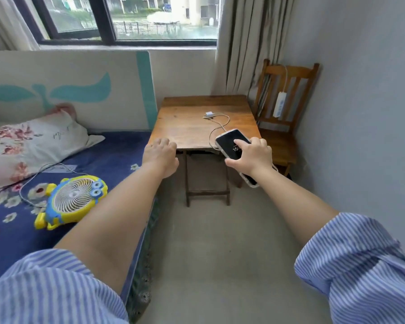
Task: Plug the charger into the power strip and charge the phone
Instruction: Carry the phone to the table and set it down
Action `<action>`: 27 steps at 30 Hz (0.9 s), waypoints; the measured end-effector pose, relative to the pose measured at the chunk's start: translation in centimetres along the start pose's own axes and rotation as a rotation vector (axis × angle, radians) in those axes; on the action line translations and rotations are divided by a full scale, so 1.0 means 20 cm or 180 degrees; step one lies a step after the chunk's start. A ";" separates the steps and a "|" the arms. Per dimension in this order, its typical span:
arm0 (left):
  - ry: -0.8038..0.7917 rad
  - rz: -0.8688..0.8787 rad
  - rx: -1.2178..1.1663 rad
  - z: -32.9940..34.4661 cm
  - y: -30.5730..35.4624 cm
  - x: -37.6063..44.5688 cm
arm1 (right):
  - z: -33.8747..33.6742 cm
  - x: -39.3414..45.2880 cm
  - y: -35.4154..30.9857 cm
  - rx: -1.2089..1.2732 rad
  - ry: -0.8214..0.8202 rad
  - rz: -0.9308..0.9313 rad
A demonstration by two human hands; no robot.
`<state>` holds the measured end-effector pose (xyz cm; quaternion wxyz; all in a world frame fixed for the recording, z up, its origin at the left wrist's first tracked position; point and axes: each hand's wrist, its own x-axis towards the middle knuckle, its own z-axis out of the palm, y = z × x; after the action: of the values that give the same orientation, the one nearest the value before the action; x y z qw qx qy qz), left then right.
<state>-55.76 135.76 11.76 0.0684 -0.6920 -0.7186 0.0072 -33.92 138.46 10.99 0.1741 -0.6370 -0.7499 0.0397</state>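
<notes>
My right hand (251, 157) grips a black phone (229, 141) in a clear case, held just off the front right corner of the small wooden table (185, 122). Its screen is lit. A white charger block (209, 114) lies near the table's middle, and its white cable (216, 129) loops toward the phone. I cannot tell whether the cable is plugged into the phone. A white power strip (280, 104) hangs on the back of the wooden chair (288, 90). My left hand (160, 155) hovers at the table's front left edge, fingers curled, holding nothing.
A bed with a blue floral sheet (84, 164) and a pillow (31, 141) runs along the left. A yellow toy fan (73, 199) with a cord lies on it. The grey wall (360, 113) is close on the right. Bare floor (220, 242) lies in front of the table.
</notes>
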 end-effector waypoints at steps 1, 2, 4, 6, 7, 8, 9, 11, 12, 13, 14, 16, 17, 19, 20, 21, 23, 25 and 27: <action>-0.0061 -0.0002 0.0002 0.02 -0.02 0.10 | 0.03 0.10 -0.01 -0.0003 -0.0035 -0.0008; -0.0078 0.0018 -0.0040 0.04 -0.03 0.17 | 0.05 0.17 -0.02 -0.0008 -0.0055 -0.0022; -0.0155 0.0076 -0.0022 0.11 -0.06 0.39 | 0.13 0.40 -0.02 -0.0041 -0.0105 0.0009; -0.0251 0.0079 -0.0015 0.19 -0.09 0.59 | 0.22 0.60 -0.02 -0.0023 -0.0193 0.0033; -0.0283 0.0080 -0.0011 0.24 -0.11 0.69 | 0.27 0.71 -0.02 -0.0034 -0.0237 0.0021; -0.0320 0.0075 -0.0014 0.27 -0.12 0.79 | 0.32 0.83 -0.02 -0.0045 -0.0285 0.0010; -0.0330 0.0043 -0.0024 0.32 -0.14 0.91 | 0.37 0.95 -0.01 -0.0044 -0.0326 -0.0010; -0.0402 -0.0038 -0.0049 0.39 -0.17 1.08 | 0.46 1.15 0.00 -0.0020 -0.0427 -0.0018; -0.0452 -0.0088 -0.0072 0.43 -0.19 1.18 | 0.51 1.26 0.00 -0.0003 -0.0477 -0.0036; -0.0503 -0.0133 -0.0116 0.46 -0.20 1.24 | 0.55 1.34 0.01 0.0014 -0.0538 -0.0044; -0.0571 -0.0187 -0.0118 0.50 -0.22 1.34 | 0.60 1.45 0.01 0.0034 -0.0600 -0.0069; -0.0674 -0.0267 -0.0155 0.57 -0.26 1.52 | 0.69 1.66 0.00 0.0078 -0.0733 -0.0105; -0.0731 -0.0318 -0.0172 0.62 -0.30 1.62 | 0.75 1.79 -0.02 0.0098 -0.0800 -0.0136; -0.0830 -0.0401 -0.0243 0.69 -0.36 1.75 | 0.84 1.96 -0.06 0.0112 -0.0928 -0.0153; -0.0895 -0.0424 -0.0262 0.73 -0.39 1.81 | 0.90 2.03 -0.08 0.0086 -0.0991 -0.0185; -0.0962 -0.0464 -0.0266 0.78 -0.43 1.87 | 0.96 2.10 -0.10 0.0067 -0.1048 -0.0210; -0.1084 -0.0524 -0.0265 0.86 -0.49 1.96 | 1.07 2.21 -0.15 0.0040 -0.1163 -0.0275; -0.1175 -0.0577 -0.0304 0.95 -0.59 2.08 | 1.21 2.35 -0.21 0.0004 -0.1282 -0.0302; -0.1253 -0.0577 -0.0382 1.03 -0.67 2.17 | 1.33 2.44 -0.27 -0.0021 -0.1408 -0.0276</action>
<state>-72.75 180.22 -3.38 -0.1141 -0.6127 -0.7765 0.0931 -53.61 189.11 -2.11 0.0048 -0.5805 -0.7967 0.1684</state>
